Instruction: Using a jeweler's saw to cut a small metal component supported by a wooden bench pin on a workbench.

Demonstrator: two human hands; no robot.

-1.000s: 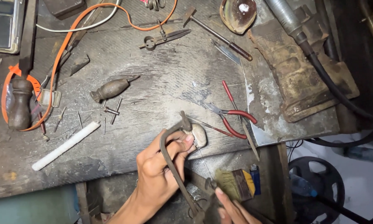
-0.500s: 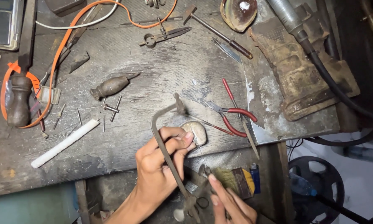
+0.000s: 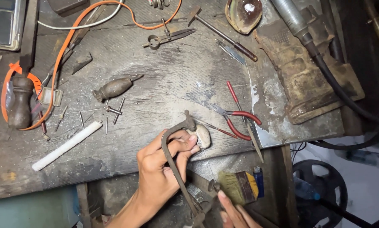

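Note:
My left hand (image 3: pixel 157 175) pinches a small pale oval piece (image 3: pixel 203 136) against the front edge of the worn workbench (image 3: pixel 164 97). A dark metal saw frame (image 3: pixel 172 160) curves over those fingers, its top clamp (image 3: pixel 189 122) just above the pale piece. At the bottom edge of the view my right hand (image 3: pixel 231 211) is shut on the saw frame's lower handle end (image 3: pixel 200 216); only its fingers show. The blade itself is too thin to make out.
Red-handled pliers (image 3: pixel 240 122) lie just right of the piece, a white stick (image 3: pixel 67 145) to the left. Further back lie a wooden-handled graver (image 3: pixel 113 88), dividers (image 3: pixel 168 37), a small hammer (image 3: pixel 221 31) and an orange cable (image 3: pixel 63 50). A brush (image 3: pixel 238 185) and a blue lighter (image 3: pixel 259 181) sit below the bench edge.
The saw frame rose away from me half a second ago and has come back down toward me. My left hand has kept the pale piece in the same spot.

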